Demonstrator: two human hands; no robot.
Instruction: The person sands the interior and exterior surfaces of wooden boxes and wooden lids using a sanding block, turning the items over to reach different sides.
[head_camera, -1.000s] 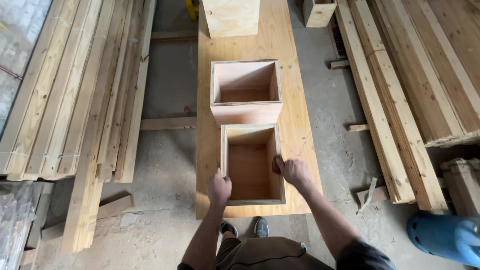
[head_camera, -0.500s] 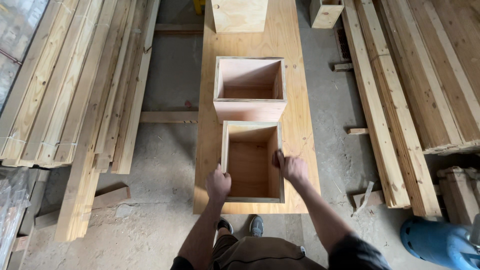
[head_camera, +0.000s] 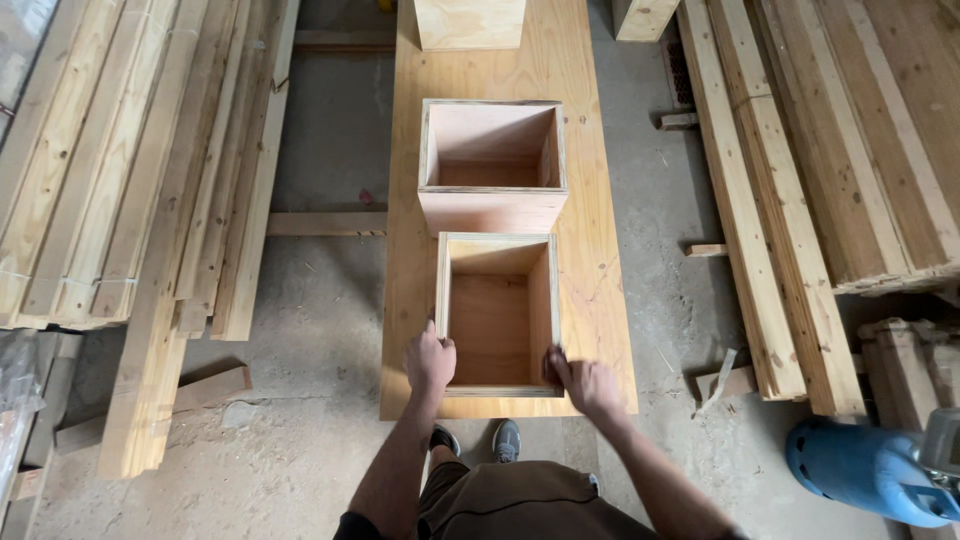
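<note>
I stand at the near end of a long wooden surface (head_camera: 590, 300) and look down at an open wooden box (head_camera: 497, 315). This near box is my landmark. It sits on the surface with its open side up, and I can see right down to its bottom board.

My left hand (head_camera: 430, 362) is closed on the box's left wall, at the near corner. My right hand (head_camera: 585, 382) is closed on the near right corner. So both of my grips are clamped on the same box, one on each side.

A second open box (head_camera: 492, 160) sits just past the near box, and the two look like they touch. A third wooden piece (head_camera: 470, 22) stands farther past that one. Stacks of long boards (head_camera: 130, 200) lie on the floor to the left of the near box, and more boards (head_camera: 850, 150) lie to its right. A blue tank (head_camera: 865, 468) lies on the floor to the right, close to me.

I think I am at the step of holding the box to shift or lift it. For that, both hands need to pull evenly, so the box stays flat and does not bump the second box.
</note>
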